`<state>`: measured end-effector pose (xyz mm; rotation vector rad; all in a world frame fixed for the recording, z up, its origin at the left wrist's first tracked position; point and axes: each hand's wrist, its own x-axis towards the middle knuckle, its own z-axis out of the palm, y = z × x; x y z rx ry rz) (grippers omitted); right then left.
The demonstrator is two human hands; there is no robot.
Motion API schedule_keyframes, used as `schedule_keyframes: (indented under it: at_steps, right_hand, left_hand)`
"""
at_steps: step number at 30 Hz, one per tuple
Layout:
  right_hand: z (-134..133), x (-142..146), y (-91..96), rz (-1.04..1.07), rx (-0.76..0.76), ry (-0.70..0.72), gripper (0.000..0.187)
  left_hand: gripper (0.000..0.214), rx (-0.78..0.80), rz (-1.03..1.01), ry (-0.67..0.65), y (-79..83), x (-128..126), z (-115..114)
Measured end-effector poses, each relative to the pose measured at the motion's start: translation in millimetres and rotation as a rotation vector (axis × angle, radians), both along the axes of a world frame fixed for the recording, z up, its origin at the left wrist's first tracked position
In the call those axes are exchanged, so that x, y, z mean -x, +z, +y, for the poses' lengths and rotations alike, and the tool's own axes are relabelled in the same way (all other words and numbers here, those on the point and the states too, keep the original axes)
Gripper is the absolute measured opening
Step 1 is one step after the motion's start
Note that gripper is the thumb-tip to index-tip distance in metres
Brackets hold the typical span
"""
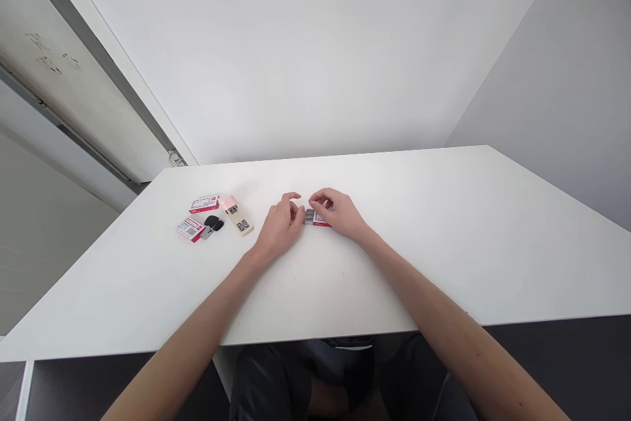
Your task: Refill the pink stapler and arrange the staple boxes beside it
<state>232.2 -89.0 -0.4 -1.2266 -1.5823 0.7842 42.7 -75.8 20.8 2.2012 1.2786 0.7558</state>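
Both of my hands rest near the middle of a white table [444, 243]. My right hand [338, 212] is curled over a small red and white box [320, 221], and a grey block [309, 215] of what look like staples sticks out of its left end. The fingertips of my left hand [280, 221] pinch at that grey block. The box lies on the table and is largely hidden under my right hand.
To the left lie two more small red and white boxes [204, 203] [190, 229], a small black object [213, 223] and a cream stapler-like device with a pink tip [237, 215]. A white wall rises behind the table; a door frame is at far left.
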Motion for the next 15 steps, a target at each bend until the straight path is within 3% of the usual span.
schedule_keyframes:
  at_steps: [15]
  right_hand:
    - [2.1,-1.6,-7.2,-0.057,0.006,0.051,0.025]
  left_hand:
    - [0.040,0.014,-0.018,-0.160,0.0,-1.5,-5.5]
